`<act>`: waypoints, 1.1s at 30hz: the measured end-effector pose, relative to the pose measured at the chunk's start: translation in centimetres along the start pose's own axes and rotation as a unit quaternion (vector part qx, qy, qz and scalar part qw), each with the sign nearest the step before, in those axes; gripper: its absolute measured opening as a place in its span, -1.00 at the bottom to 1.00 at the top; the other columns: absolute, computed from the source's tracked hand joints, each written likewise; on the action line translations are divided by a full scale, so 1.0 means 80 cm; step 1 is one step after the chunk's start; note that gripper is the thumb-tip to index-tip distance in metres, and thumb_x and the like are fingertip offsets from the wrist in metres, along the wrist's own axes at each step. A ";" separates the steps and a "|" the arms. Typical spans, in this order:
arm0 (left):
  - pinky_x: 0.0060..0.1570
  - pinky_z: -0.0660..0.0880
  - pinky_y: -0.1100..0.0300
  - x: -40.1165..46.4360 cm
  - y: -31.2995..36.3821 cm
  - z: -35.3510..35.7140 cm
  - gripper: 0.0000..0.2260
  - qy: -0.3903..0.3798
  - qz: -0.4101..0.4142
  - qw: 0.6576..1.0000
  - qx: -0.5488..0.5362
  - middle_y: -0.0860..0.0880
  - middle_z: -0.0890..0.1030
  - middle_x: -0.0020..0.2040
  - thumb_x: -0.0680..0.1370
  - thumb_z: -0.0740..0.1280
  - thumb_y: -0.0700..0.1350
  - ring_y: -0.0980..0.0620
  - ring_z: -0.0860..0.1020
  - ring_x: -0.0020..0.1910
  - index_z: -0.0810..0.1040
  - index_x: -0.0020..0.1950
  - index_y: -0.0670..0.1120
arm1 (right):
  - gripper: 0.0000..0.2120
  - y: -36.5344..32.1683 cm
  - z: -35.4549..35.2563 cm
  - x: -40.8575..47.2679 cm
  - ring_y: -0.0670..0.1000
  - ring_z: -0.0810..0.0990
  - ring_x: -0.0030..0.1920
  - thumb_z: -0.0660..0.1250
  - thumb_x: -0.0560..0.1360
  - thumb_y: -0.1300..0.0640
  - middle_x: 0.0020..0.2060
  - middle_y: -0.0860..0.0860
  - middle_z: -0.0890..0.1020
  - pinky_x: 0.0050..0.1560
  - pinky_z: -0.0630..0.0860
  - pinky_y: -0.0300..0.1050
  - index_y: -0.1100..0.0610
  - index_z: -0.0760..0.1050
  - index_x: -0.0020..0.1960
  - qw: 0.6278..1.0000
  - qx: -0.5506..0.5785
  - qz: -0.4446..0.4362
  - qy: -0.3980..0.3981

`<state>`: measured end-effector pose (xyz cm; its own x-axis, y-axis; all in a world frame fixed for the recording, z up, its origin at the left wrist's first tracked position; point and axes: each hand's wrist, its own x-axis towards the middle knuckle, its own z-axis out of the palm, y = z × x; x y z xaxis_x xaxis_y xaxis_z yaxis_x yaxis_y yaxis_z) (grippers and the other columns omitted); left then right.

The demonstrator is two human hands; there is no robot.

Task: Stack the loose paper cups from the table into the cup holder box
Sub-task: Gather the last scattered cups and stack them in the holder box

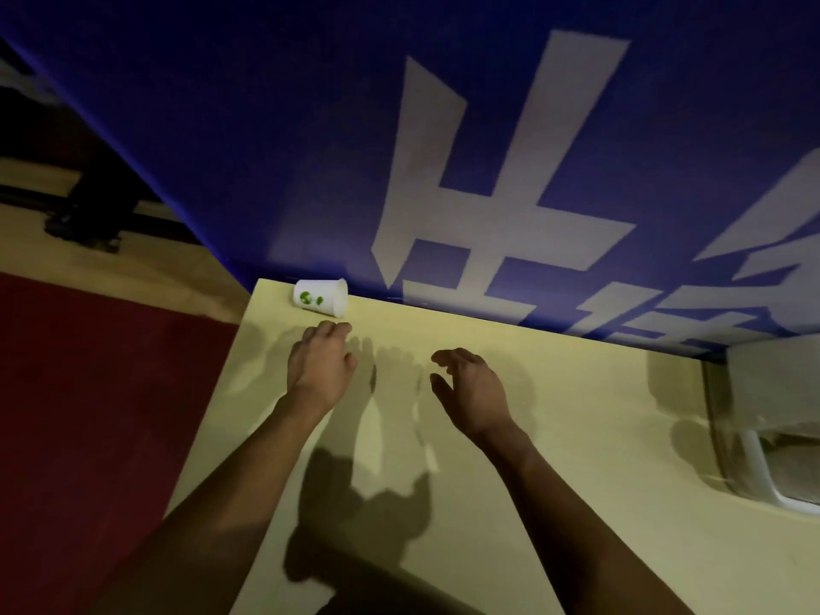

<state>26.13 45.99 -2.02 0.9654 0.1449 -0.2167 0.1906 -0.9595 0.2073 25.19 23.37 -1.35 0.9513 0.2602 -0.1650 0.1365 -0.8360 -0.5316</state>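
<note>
Reaching with nothing held: my left hand (320, 361) is loosely spread, fingers just short of the paper cup (320, 297), and my right hand (470, 388) hovers bare and half-curled. The cup lies on its side at the table (554, 392) corner, against the blue banner (266, 148). I'd pinch it lightly around the wall so it neither crushes nor rolls off, then carry it right, to what may be the box (772, 441).

Cup: we are seeing one white paper cup (320, 297) with green markings on its wall.
Pose: it is lying on its side, rim pointing right.
Place: it is sitting at the table's far left corner.
Holder box: we are making out only a blurred pale box (772, 441) at the right edge.
</note>
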 end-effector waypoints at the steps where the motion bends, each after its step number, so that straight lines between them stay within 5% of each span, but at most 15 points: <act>1: 0.13 0.45 0.04 0.013 -0.015 0.002 -0.60 -0.003 -0.004 1.000 0.006 -0.07 0.50 0.27 0.53 0.31 -0.06 -0.08 0.45 0.20 0.41 0.36 -0.04 | -0.71 -0.010 0.007 0.012 0.04 0.57 0.08 0.31 0.54 0.06 0.12 0.00 0.61 -0.01 0.58 -0.04 0.06 0.53 0.25 1.000 -0.001 0.001 -0.003; 12: 0.15 0.37 -0.03 0.149 -0.071 0.030 -0.41 -0.031 0.070 0.996 0.036 -0.09 0.35 0.35 0.38 0.41 -0.22 -0.14 0.31 0.33 0.32 0.37 -0.06 | -0.73 -0.055 0.050 0.088 0.04 0.58 0.08 0.31 0.54 0.08 0.10 -0.01 0.61 -0.05 0.58 -0.02 0.06 0.54 0.22 0.999 -0.009 0.032 -0.026; 18: 0.12 0.32 -0.01 0.155 -0.057 0.040 -0.45 -0.021 0.085 0.991 0.097 -0.12 0.41 0.19 0.35 0.43 -0.19 -0.14 0.36 0.18 0.34 0.30 0.00 | -0.74 -0.052 0.053 0.086 0.02 0.59 0.06 0.32 0.54 0.09 0.10 -0.01 0.62 -0.06 0.58 -0.08 0.06 0.55 0.21 0.999 -0.007 0.041 -0.030; 24: 0.06 0.46 0.03 0.089 -0.038 0.033 -0.46 -0.068 0.063 0.994 -0.050 -0.09 0.47 0.25 0.46 0.43 0.04 -0.10 0.49 0.14 0.31 0.37 -0.02 | -0.76 -0.047 0.046 0.068 0.02 0.59 0.03 0.34 0.53 0.10 0.06 -0.03 0.63 -0.08 0.57 -0.08 0.07 0.56 0.19 0.998 0.010 0.054 -0.012; 28: 0.02 0.45 0.21 0.026 -0.009 0.006 -0.69 -0.041 0.043 0.984 -0.170 -0.04 0.41 0.33 0.56 0.31 0.03 -0.04 0.52 0.13 0.48 0.26 -0.04 | -0.77 -0.042 0.030 0.034 -0.03 0.60 -0.01 0.35 0.52 0.13 0.05 -0.04 0.64 -0.11 0.53 -0.16 0.07 0.57 0.17 0.997 0.033 0.064 0.017; 33: 0.04 0.30 0.29 -0.052 0.034 -0.016 -0.80 0.021 0.097 0.969 -0.226 0.01 0.26 0.43 0.62 0.19 -0.02 0.07 0.26 0.36 0.59 0.02 -0.03 | -0.79 -0.023 0.004 -0.025 -0.10 0.59 -0.10 0.35 0.52 0.12 0.02 -0.07 0.64 -0.12 0.57 -0.15 0.05 0.59 0.14 0.994 0.053 0.075 0.061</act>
<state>22.86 43.08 0.66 0.9955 -0.0079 -0.0946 0.0546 -0.7679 0.6382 22.92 24.53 -0.34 0.9860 0.0709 -0.1508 -0.0331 -0.8034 -0.5945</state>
